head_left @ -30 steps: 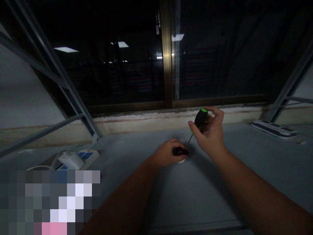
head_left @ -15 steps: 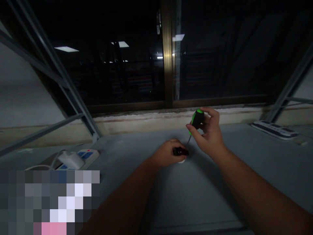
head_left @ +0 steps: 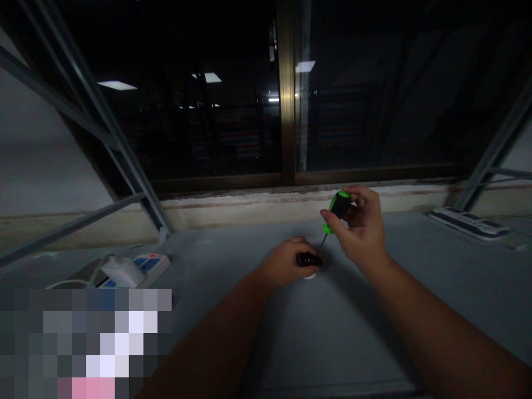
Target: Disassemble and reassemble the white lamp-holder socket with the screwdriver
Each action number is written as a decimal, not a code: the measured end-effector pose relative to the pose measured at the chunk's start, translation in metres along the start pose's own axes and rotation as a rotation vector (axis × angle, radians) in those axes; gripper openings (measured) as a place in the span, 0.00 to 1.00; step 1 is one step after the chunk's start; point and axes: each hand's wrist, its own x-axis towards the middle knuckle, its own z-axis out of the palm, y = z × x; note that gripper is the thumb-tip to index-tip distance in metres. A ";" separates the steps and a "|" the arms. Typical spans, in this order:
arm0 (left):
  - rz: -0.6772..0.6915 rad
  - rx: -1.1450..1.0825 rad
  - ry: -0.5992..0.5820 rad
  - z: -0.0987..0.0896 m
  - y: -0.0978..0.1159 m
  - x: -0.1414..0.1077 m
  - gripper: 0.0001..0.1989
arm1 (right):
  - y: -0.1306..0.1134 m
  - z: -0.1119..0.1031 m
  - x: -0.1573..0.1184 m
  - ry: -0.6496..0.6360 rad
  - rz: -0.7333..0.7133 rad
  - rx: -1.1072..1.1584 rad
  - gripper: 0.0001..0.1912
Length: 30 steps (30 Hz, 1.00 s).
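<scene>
My right hand (head_left: 361,228) is pinching a green-and-black screwdriver (head_left: 339,206) by the handle, shaft angled down, tip just beside the small black object (head_left: 308,259) my left hand (head_left: 283,260) is closed around. There's a white round piece (head_left: 310,276) under that, on the grey bench (head_left: 332,338), with a power strip (head_left: 152,265) off left and a second power strip (head_left: 469,223) off right.

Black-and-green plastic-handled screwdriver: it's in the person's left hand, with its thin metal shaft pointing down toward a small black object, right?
Not quite. The head view shows the black-and-green plastic-handled screwdriver in the right hand, not the left. Its thin metal shaft does point down toward the small black object.
</scene>
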 end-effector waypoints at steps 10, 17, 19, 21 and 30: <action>-0.034 -0.009 -0.005 -0.003 0.002 0.000 0.16 | -0.007 -0.006 0.002 -0.165 0.200 0.108 0.26; -0.036 0.011 -0.017 0.000 0.008 0.002 0.15 | -0.007 0.004 0.002 -0.075 0.233 0.218 0.23; -0.032 0.007 -0.026 0.002 0.009 0.004 0.15 | -0.009 0.009 0.003 -0.004 0.229 0.193 0.25; -0.038 0.001 -0.024 0.003 0.011 0.004 0.14 | -0.012 0.012 0.004 0.005 0.264 0.202 0.24; -0.022 0.027 -0.034 0.011 0.014 0.007 0.16 | -0.024 0.016 0.009 -0.031 0.468 0.765 0.14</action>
